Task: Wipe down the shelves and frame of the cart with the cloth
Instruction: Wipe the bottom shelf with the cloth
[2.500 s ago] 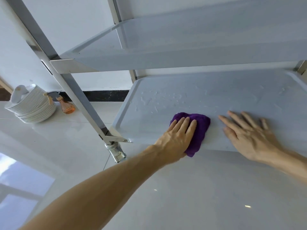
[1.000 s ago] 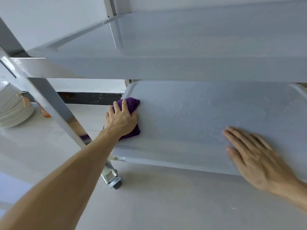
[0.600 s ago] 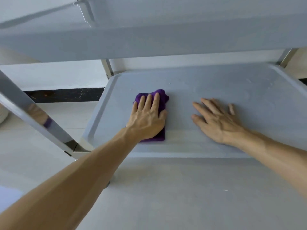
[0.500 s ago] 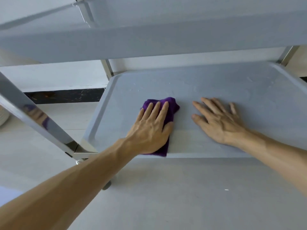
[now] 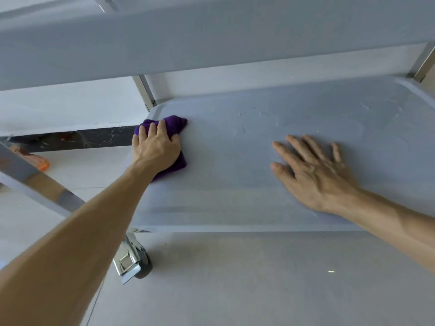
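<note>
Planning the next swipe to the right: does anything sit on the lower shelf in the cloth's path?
Only the right hand, lying flat on the lower shelf, stands in the way of the purple cloth.

Lying on the lower shelf at its far left corner: the cloth, under the left hand. Resting flat on the same shelf, well right of the cloth: the right hand. Overhanging above: the upper shelf. Sitting below the shelf's near left corner: a caster.

No readable text, labels or numbers anywhere in view.
</note>
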Motion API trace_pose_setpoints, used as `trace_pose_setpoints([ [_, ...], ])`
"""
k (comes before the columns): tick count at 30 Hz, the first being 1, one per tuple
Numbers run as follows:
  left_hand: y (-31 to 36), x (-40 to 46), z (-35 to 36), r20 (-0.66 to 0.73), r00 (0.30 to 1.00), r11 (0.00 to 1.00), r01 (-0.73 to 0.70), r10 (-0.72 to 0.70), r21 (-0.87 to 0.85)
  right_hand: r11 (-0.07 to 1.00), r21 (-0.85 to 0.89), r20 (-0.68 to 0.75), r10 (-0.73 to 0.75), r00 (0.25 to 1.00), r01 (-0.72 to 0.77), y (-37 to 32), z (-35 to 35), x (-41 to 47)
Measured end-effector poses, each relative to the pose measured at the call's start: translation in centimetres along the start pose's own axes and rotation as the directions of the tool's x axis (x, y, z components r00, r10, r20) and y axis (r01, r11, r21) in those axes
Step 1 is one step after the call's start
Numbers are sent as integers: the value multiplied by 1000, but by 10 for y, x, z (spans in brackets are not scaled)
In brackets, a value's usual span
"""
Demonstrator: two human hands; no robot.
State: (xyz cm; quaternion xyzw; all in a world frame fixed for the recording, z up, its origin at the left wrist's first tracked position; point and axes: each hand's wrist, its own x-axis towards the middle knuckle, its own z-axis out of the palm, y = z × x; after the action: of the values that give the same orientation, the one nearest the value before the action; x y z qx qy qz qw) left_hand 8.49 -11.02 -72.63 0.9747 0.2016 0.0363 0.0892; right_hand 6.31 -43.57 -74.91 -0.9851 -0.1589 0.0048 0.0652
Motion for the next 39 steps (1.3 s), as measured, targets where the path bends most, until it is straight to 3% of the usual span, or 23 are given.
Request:
trace_pose_setpoints([
  [4,48,13,11,18,1000,999,9,-8,-48,1000,-13,-18,-5,1000,4,-1,1,-2],
  [7,96,-3,22,39,977,976,-207,210,-74,1000,-2,-8,1,1000,-1,-1,-2,-1],
  [11,123,-43,28,42,862,861,-502,506,-83,1000,20,17,8,1000,-8,0,-4,-2],
  [16,75,-62,16,-8,746,738,-661,666,-135,1000,9,12,8,1000,-8,0,-5,0],
  [19,45,-34,8,-22,807,798,-588,591,-136,1000,0,4,7,1000,-7,-1,-2,0],
  [23,27,26,3,-28,971,962,-240,238,-130,1000,-16,-13,6,1000,-6,-2,2,-1],
  [26,39,59,7,-30,1000,997,4,-6,-80,1000,-21,-31,7,999,-8,-3,2,-2],
  [28,62,71,12,-3,999,996,52,-52,-70,1000,-22,-41,17,999,-18,-5,2,-2],
  [30,91,75,18,9,1000,997,-15,16,-76,999,-22,-46,25,999,-26,-7,2,-3],
  [32,123,69,25,14,983,978,-183,185,-100,1000,-10,-37,27,999,-27,-6,2,-2],
  [36,174,34,37,-7,857,852,-513,515,-101,999,-6,-21,31,999,-31,-5,1,-1],
  [39,177,8,37,11,799,792,-594,601,-142,1000,-7,-25,24,999,-24,-6,-2,-3],
])
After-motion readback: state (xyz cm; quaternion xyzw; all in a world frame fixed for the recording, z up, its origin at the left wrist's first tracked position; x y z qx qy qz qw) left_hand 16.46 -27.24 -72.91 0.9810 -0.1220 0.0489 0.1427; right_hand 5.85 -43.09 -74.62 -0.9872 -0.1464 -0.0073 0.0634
